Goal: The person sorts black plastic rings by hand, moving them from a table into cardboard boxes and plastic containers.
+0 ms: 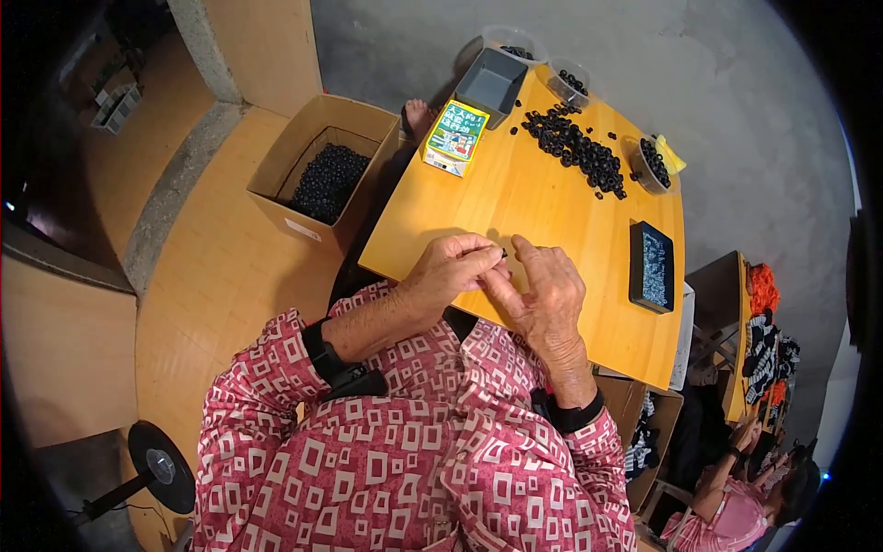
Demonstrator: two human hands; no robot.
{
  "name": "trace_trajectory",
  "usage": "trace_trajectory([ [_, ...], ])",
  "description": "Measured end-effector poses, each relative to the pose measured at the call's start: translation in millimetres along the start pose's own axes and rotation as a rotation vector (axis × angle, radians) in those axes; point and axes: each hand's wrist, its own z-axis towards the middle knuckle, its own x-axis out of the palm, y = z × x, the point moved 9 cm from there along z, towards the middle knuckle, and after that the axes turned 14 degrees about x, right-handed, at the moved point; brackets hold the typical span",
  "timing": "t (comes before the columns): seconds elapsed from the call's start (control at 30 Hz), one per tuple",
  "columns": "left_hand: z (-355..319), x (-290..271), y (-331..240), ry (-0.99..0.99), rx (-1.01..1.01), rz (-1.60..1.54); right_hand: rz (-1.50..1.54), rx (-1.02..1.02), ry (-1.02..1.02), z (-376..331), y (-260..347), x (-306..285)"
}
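Observation:
Over the table's near edge, my left hand [456,269] pinches a small black plastic part [503,253] between thumb and fingertips. Only a bit of the part shows, so its exact shape is hard to make out. Close beside it is my right hand [544,287], its thumb near the left fingertips and its index finger apart from the thumb. Nothing can be seen between the right fingers. Farther off on the wooden table [414,225] lies a loose pile of small black ring-like parts [575,147]. To the right sits a black tray [651,267] of small pale, shiny pieces.
A grey bin [492,85] and a green-yellow box [455,136] stand at the back left. Clear tubs [568,83] and a bowl [655,166] hold black parts. A cardboard box [322,170] of black parts is on the left floor. Another person [736,501] sits lower right.

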Motion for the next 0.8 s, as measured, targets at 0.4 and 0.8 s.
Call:
trace_trajectory([
  [0.4, 1, 3, -4, 0.024, 0.05, 0.033, -0.07, -0.094, 0.093, 6, 10, 7],
  [0.8, -3, 0, -1, 0.05, -0.121, 0.062, 0.018, -0.107, 0.0, -3, 1, 2],
])
